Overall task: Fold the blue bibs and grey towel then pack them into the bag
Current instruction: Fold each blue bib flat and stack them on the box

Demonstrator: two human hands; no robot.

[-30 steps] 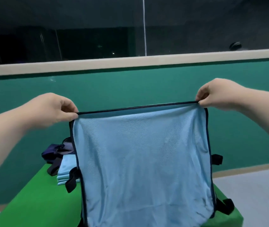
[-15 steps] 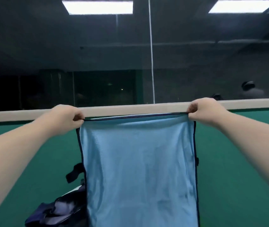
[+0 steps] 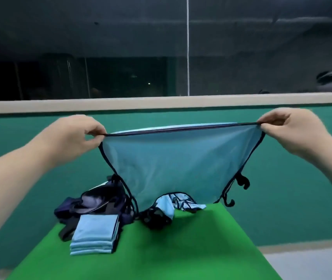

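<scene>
Left hand (image 3: 76, 138): pinches one top corner of the bib (image 3: 177, 162) between thumb and curled fingers.
Right hand (image 3: 290, 132): pinches the other top corner, so the hem runs taut between them.
Bib: hangs over the far end of the table (image 3: 181, 255), ties dangling. It is probably stretched flat to square it for folding.
Folded stack (image 3: 96, 233): lies on the table, just in front of the dark bag (image 3: 96, 201).
Crumpled bib (image 3: 173, 205): lies under the held one, unfolded.
Grey towel: cannot pick it out.

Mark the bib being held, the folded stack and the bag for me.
held bib (image 3: 181, 158), head view, centre of its hanging panel.
folded stack (image 3: 97, 227), head view, top face of the pile.
bag (image 3: 100, 199), head view, its dark crumpled top.
</scene>
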